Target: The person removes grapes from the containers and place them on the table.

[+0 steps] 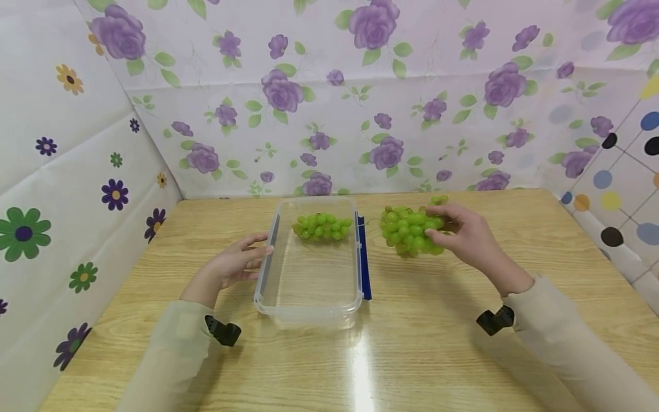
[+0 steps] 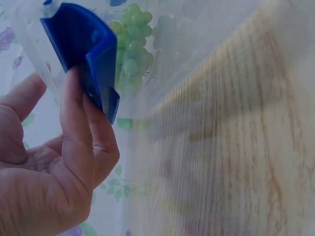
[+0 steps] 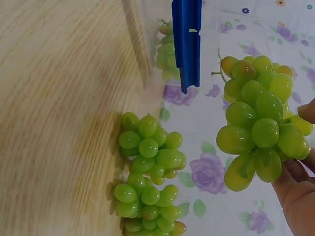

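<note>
A clear plastic container (image 1: 317, 312) with blue side latches stands lidless on the table. At its left side, my left hand (image 1: 237, 264) grips the rim, thumb at the edge and fingers against the blue latch (image 2: 81, 37). One bunch of green grapes (image 1: 322, 226) lies inside the container at its far end. To the right of the container, my right hand (image 1: 465, 234) holds another bunch of green grapes (image 3: 263, 118) between thumb and fingers, raised off the table, its thin stem pointing toward the container. More green grapes (image 3: 150, 147) rest on the table behind the held bunch.
The container's right latch (image 1: 364, 257) hangs outward, facing the held grapes. Flowered sheets (image 1: 319, 137) rise along the table's back and left edges, and a dotted sheet (image 1: 612, 200) along the right. The wooden table (image 1: 427, 355) extends in front of the container.
</note>
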Motion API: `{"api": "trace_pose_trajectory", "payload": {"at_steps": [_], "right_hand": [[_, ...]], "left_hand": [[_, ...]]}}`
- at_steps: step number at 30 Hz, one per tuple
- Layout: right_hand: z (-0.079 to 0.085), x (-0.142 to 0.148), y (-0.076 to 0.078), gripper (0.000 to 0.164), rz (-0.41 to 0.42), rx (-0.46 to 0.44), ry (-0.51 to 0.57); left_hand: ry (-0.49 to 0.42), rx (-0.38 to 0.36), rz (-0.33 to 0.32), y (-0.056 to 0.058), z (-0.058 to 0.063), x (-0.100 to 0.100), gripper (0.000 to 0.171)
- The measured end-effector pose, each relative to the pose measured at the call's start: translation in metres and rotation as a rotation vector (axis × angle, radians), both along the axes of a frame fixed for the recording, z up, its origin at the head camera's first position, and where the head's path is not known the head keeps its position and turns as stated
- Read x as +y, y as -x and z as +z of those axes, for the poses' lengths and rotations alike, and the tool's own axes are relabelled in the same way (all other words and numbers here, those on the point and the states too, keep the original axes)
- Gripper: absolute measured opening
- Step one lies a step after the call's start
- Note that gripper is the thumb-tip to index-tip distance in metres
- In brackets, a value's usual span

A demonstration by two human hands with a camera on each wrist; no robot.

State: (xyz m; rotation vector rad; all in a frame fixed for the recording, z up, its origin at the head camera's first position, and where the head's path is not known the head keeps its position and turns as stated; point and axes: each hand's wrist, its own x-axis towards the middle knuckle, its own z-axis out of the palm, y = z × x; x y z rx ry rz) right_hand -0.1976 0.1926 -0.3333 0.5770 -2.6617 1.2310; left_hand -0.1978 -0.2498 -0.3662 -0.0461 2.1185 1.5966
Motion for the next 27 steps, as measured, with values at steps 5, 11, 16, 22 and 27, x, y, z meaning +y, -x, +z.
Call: {"api": "trace_pose_trajectory", "payload": {"at_steps": [5,11,16,22,27], "right_hand": [[-0.005,0.004,0.000,0.039,-0.015,0.001,-0.015],[-0.013,0.009,-0.001,0.037,-0.016,0.000,-0.018],[-0.019,0.013,-0.003,0.037,-0.022,0.002,-0.033],[-0.023,0.020,-0.006,0.037,-0.026,0.018,-0.051],[-0.028,0.024,-0.009,0.037,-0.017,-0.002,-0.050]], "left_hand": [[0.004,0.002,-0.004,0.000,0.000,-0.001,0.071],[0.000,0.000,-0.005,-0.001,0.000,0.000,0.071],[-0.002,-0.004,-0.010,0.000,0.000,-0.001,0.070],[-0.002,-0.009,-0.015,0.001,0.000,0.000,0.070],[0.002,-0.011,-0.017,0.001,0.001,0.001,0.071]]}}
